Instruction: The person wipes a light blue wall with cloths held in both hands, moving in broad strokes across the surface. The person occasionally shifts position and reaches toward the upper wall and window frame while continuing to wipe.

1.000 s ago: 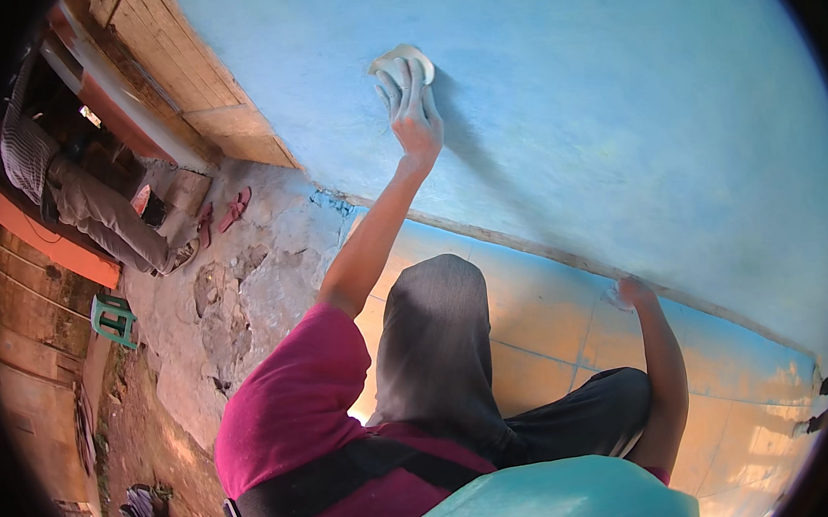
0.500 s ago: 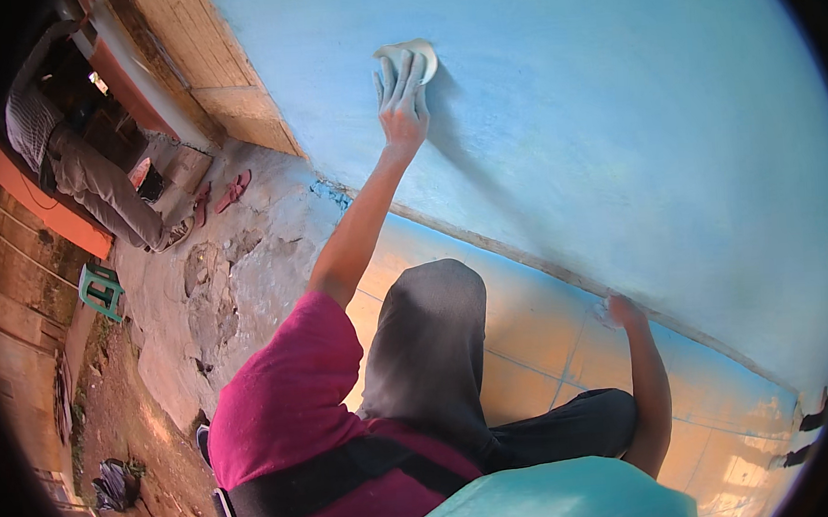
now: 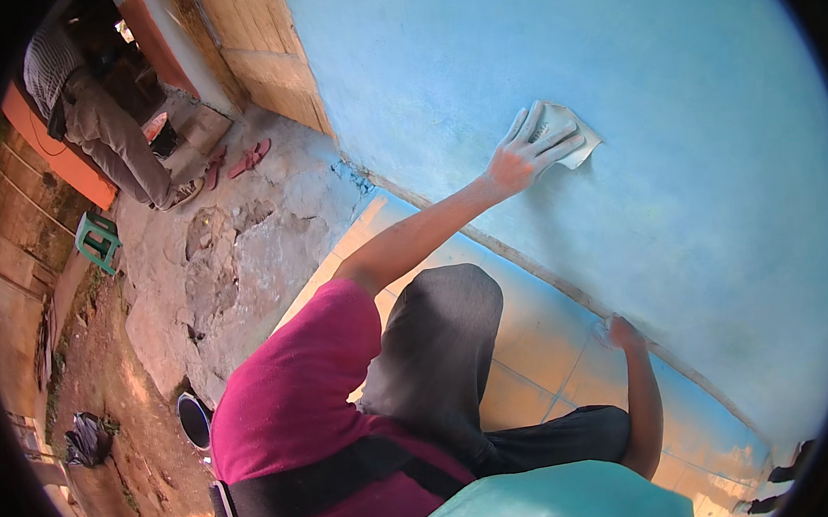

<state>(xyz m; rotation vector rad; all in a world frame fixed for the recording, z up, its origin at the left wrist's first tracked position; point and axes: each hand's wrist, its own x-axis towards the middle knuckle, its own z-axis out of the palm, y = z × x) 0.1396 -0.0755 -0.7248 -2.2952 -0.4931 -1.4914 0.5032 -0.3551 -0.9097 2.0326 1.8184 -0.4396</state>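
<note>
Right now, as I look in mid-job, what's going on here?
A person sitting low beside a blue wall has the left hand spread over a pale, paper-like sheet, holding it flat against the wall. The right hand is down at the wall's base, above the orange tiled floor; whether it holds anything is unclear. Another person stands near the doorway at upper left.

Pale sheet (image 3: pixel 564 120), perhaps sandpaper, bent, against blue wall (image 3: pixel 667 86), partly under fingers (image 3: pixel 558 149).

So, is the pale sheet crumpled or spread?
Spread: the pale sheet shows a broad face and a corner beyond the left hand. Whether it is doubled, I cannot tell.
</note>
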